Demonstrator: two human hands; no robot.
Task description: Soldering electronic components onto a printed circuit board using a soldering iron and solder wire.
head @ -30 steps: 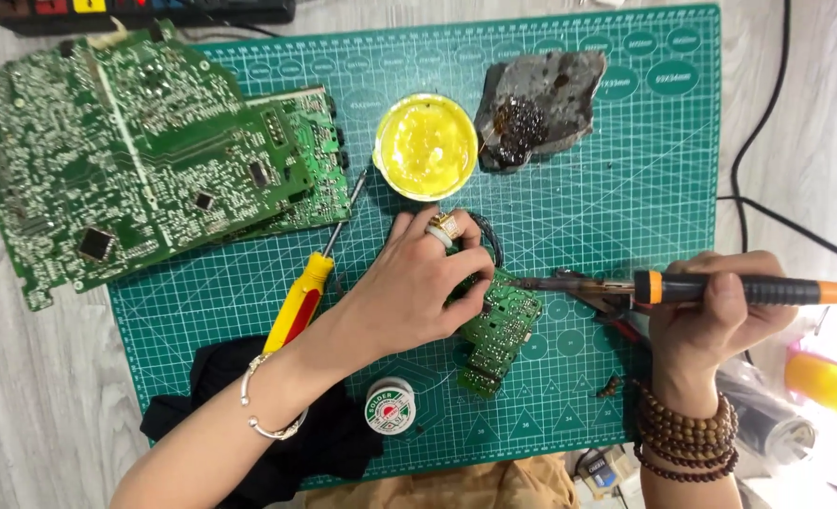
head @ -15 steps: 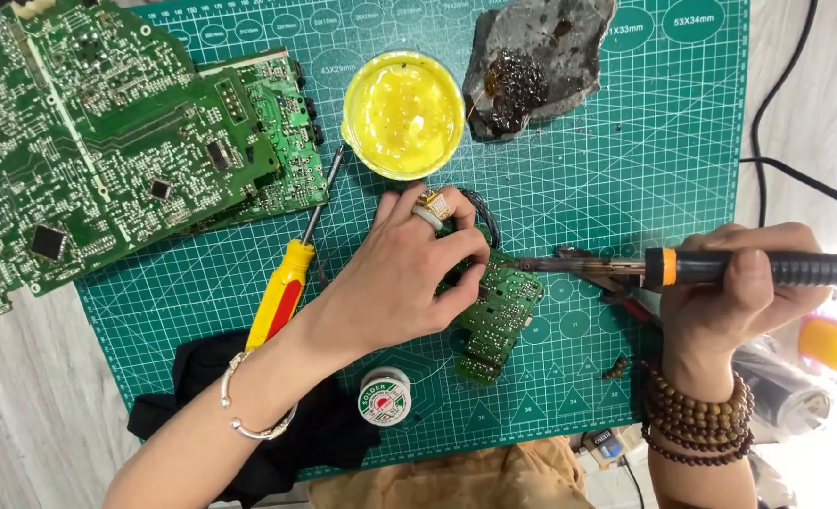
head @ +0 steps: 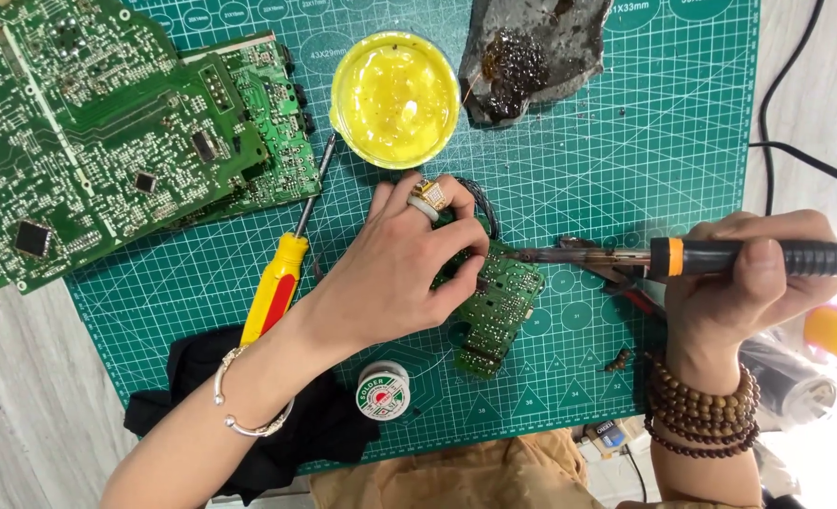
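My left hand [head: 395,269], with a ring and a silver bracelet, is closed over the top of a small green circuit board [head: 494,311] that lies on the green cutting mat [head: 626,151]. My right hand [head: 734,283], with a brown bead bracelet, grips the black and orange handle of a soldering iron [head: 711,256]. The iron lies almost level, its dark tip touching the small board's upper right edge beside my left fingers. A black wire loops out behind my left fingers.
A round tin of yellow flux [head: 395,97] and a dirty grey sponge [head: 522,52] lie at the mat's top. Large green circuit boards [head: 107,141] lie at upper left, beside a yellow-handled screwdriver [head: 282,283]. A solder spool [head: 383,391] and black cloth [head: 277,424] sit near me.
The view has shifted and drawn closer. My hands keep their grips, and the iron's tip stays at the small board's edge.
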